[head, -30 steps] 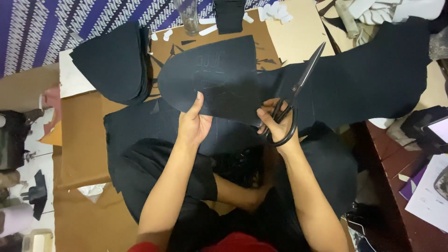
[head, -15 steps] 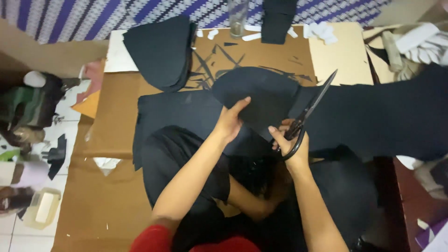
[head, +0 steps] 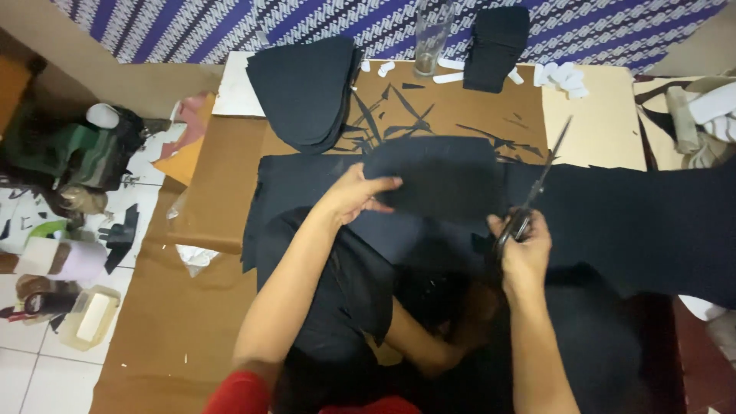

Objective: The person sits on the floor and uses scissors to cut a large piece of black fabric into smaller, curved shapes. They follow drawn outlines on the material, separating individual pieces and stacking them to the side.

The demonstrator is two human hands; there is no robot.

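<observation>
The cut black fabric piece [head: 437, 180] lies in the middle of the view, on top of a much larger sheet of black fabric [head: 636, 222] which spreads out toward 3 o'clock. The left hand [head: 354, 195] grips the piece at its 9 o'clock edge; the thumb lies on top and the other fingers are curled under the cloth. The right hand [head: 525, 249] is closed around the handles of the scissors [head: 534, 188], at 4 o'clock from the piece. The blades point up toward 1 o'clock and lie along the right edge of the piece. I cannot tell if the blades are parted or together.

Under all the fabric there is a brown cardboard sheet [head: 222, 184] with thin black scraps [head: 383, 123] scattered on it, at 11 o'clock from the piece. Further in this direction a stack of rounded black pieces [head: 303, 88] rests on the cardboard. At 12 o'clock a clear drinking glass [head: 432, 38] stands upright, and just beside it, toward 1 o'clock, a folded pile of black cloth [head: 494, 46]. Small white pieces [head: 563, 77] lie near this pile. Far at 9 o'clock, on the floor, a green and black object [head: 77, 153] sits among other small things.
</observation>
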